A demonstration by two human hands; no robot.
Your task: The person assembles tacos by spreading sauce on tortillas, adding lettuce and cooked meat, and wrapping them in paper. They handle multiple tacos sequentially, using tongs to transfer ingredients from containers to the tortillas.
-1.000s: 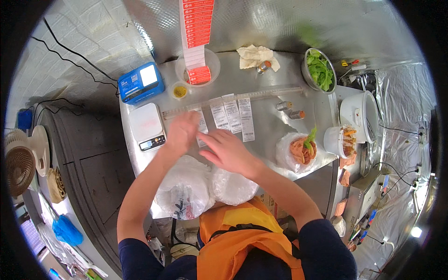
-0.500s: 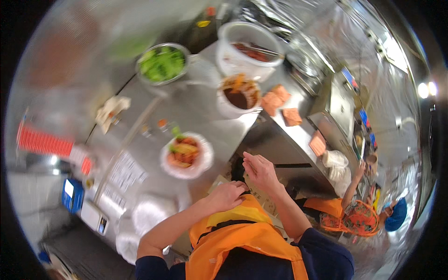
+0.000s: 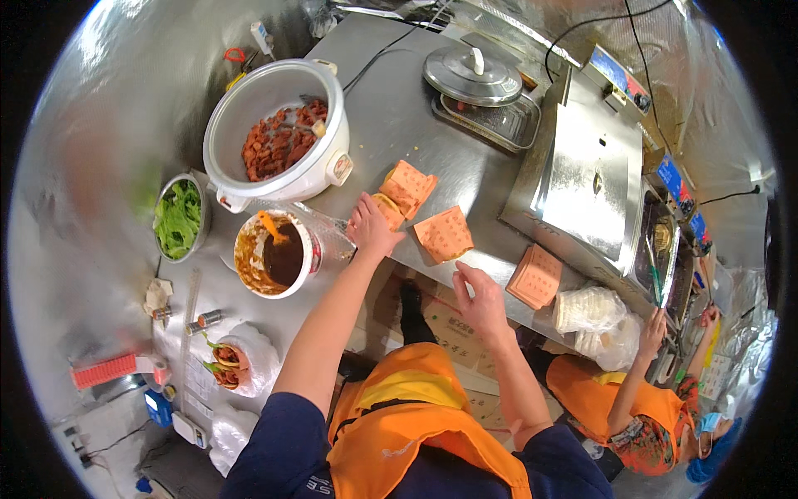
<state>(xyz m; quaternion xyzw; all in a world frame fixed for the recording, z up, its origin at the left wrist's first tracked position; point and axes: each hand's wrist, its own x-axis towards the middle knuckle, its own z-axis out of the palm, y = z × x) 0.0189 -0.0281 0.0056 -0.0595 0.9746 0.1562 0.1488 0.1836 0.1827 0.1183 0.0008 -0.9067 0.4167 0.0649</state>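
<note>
My left hand [image 3: 374,229] has its fingers and thumb around the near edge of a flatbread in a printed orange paper sleeve [image 3: 388,211]. Partly overlapping that one, another paper-wrapped flatbread [image 3: 410,188] lies just beyond it on the steel counter. To their right sits a third wrapped flatbread [image 3: 443,234]. My right hand [image 3: 484,301] hovers just short of its near corner, empty, with the fingers apart and bent. Beside my left wrist stands a white tub of dark brown sauce [image 3: 283,254], an orange-handled utensil inside.
A white cooker [image 3: 218,166] holds chopped reddish meat. Left of it is a bowl of lettuce [image 3: 179,220]. A filled flatbread [image 3: 229,366] rests in clear plastic. Paper sleeves [image 3: 534,276] lie stacked before a steel griddle box [image 3: 573,175]. A co-worker [image 3: 657,407] stands at right.
My view has swung right. My left hand has moved from my waist to the wrapped flatbread, and my right hand has come near another. The filled flatbread now appears farther left.
</note>
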